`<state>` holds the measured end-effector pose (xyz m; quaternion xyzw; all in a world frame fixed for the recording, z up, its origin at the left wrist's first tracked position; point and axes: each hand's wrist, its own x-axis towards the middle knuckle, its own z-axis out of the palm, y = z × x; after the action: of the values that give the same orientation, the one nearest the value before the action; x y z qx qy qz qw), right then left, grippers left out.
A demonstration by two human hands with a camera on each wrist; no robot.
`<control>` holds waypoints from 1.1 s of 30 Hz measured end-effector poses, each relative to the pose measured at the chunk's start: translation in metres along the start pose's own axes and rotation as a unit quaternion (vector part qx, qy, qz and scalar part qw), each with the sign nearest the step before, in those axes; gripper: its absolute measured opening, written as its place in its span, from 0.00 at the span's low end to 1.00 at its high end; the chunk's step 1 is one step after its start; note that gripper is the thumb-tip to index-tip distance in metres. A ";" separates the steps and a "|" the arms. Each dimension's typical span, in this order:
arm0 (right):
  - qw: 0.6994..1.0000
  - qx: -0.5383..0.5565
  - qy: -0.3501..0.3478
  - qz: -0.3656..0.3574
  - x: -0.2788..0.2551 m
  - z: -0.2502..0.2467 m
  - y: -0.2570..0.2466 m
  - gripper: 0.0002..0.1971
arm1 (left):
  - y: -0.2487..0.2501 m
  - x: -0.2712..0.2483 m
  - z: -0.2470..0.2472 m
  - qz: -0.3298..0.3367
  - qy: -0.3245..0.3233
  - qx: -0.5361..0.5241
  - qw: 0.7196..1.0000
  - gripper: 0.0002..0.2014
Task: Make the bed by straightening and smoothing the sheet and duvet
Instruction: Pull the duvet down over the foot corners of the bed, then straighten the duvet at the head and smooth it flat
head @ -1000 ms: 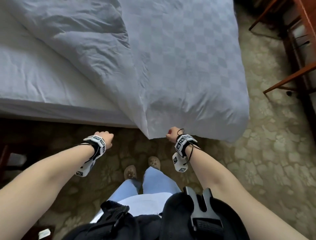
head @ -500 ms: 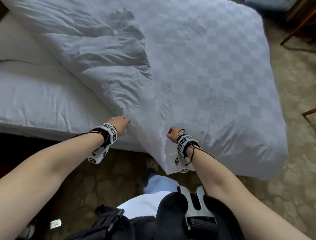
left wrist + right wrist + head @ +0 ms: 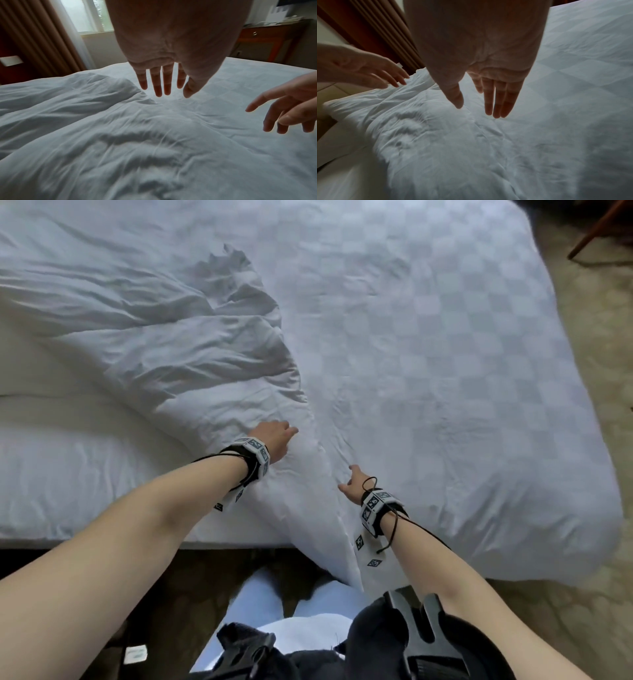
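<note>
Head view looks down; wrist views (close) share the duvet (image 3: 428, 354).

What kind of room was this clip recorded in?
Probably a hotel bedroom: a bed with a white checked duvet over a sheet, long brown curtains by a window, and a wooden desk.

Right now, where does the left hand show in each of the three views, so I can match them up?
Head: left hand, centre, over the duvet's rumpled fold.
Left wrist: top centre, fingers straight, pointing down at the duvet.
Right wrist: left edge, fingers extended.
Shared landmark: the ridge where the crumpled fold meets the checkered duvet top, between both hands; the right hand is beside it.
</note>
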<state>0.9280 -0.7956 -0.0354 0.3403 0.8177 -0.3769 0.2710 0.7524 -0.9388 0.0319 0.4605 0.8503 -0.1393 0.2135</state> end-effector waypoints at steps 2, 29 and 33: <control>1.000 0.013 0.001 0.016 0.009 0.003 -0.008 0.32 | -0.007 0.022 -0.005 0.036 0.004 0.027 0.999 0.22; 0.969 0.087 0.044 0.225 0.084 0.066 -0.067 0.29 | -0.088 0.197 0.039 0.296 -0.069 0.227 0.925 0.51; 0.975 0.074 0.028 0.210 0.069 0.070 -0.079 0.29 | -0.087 0.177 0.033 0.286 -0.099 0.255 0.918 0.43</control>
<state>0.8380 -0.8659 -0.0889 0.5334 0.7054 -0.3615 0.2954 0.6010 -0.8713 -0.0802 0.7071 0.5923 -0.3292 0.2023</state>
